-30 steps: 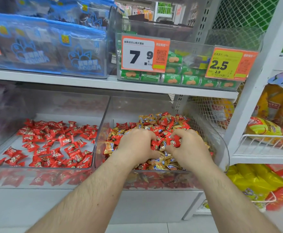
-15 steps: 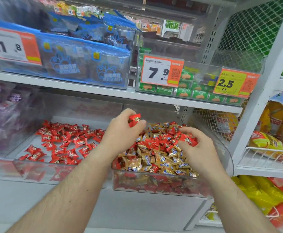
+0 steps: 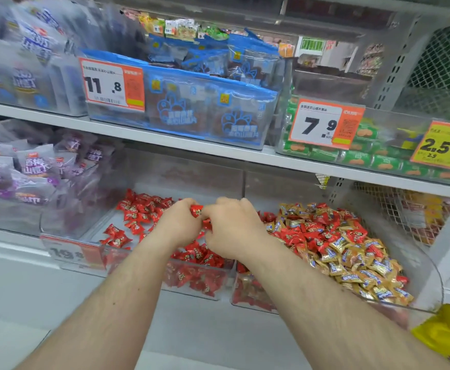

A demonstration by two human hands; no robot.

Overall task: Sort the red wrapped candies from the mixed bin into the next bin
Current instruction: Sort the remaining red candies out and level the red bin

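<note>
Hands meet above the left clear bin (image 3: 149,273), the one holding only red candies (image 3: 138,213). My left hand (image 3: 181,225) has its grip curled round a red wrapped candy (image 3: 195,210) that pokes out between thumb and fingers. My right hand (image 3: 231,228) sits just beside it, knuckles up, grip clenched on another red candy (image 3: 207,224) that shows only as a red edge under the fingers. To the right, touching the first bin, stands the mixed bin (image 3: 429,268), heaped with red and gold wrapped candies (image 3: 346,252). Both bins rest on the lower shelf (image 3: 12,252). On the shelf above, price tags read 11.8 (image 3: 111,85) and 7.9 (image 3: 325,124).
</note>
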